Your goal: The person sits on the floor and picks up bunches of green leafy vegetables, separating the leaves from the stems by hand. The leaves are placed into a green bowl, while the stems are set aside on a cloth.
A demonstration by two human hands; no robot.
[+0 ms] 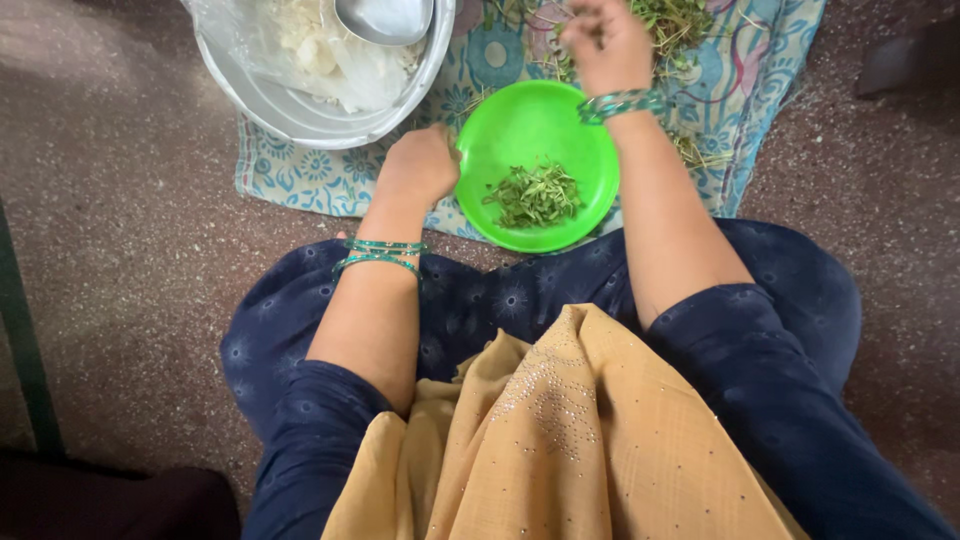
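Note:
A bright green plastic plate (525,125) lies on a blue patterned cloth (300,180) on the floor, with a small heap of plucked green leaves (537,195) in it. My left hand (418,165) grips the plate's left rim with curled fingers. My right hand (605,45) reaches past the plate's far edge into a pile of leafy green stems (680,20) on the cloth, fingers closed around some stems. Green bangles ring both wrists.
A large steel bowl (290,110) with white pieces, a plastic sheet and a steel ladle (385,18) stands at the upper left on the cloth. My crossed legs in dark blue and a mustard scarf fill the foreground. Speckled stone floor surrounds the cloth.

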